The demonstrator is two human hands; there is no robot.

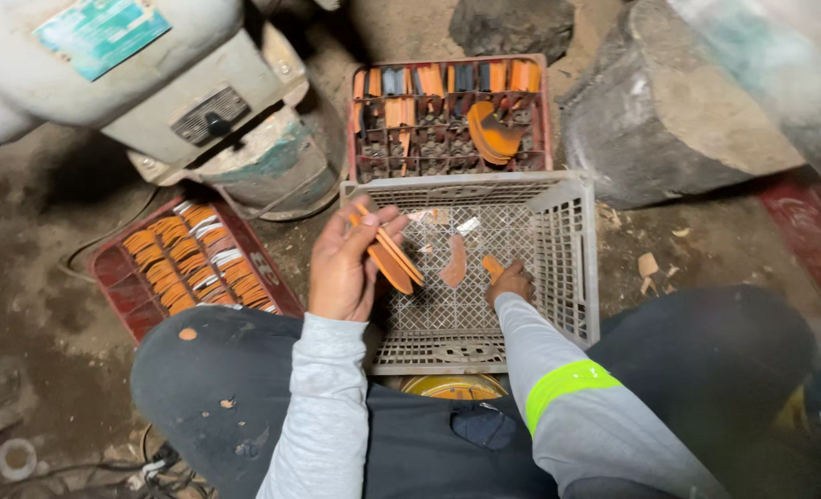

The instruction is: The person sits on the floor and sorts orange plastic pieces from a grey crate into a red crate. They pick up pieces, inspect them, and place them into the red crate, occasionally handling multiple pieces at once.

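Dirt floor (31,305) underfoot; left hand (341,268), fingers clamped, fans orange strips (387,254) over the grey crate (568,268); right hand (510,282) at three o'clock pinches another piece (492,266) inside, ready to gather.

The mesh basket (572,249) sits on the floor (22,305) between the person's knees, with the divided crate (447,115) just behind it, the tray of stacked pieces (189,263) to its left, the motor (152,83) behind-left, and the log block (669,111) behind-right.
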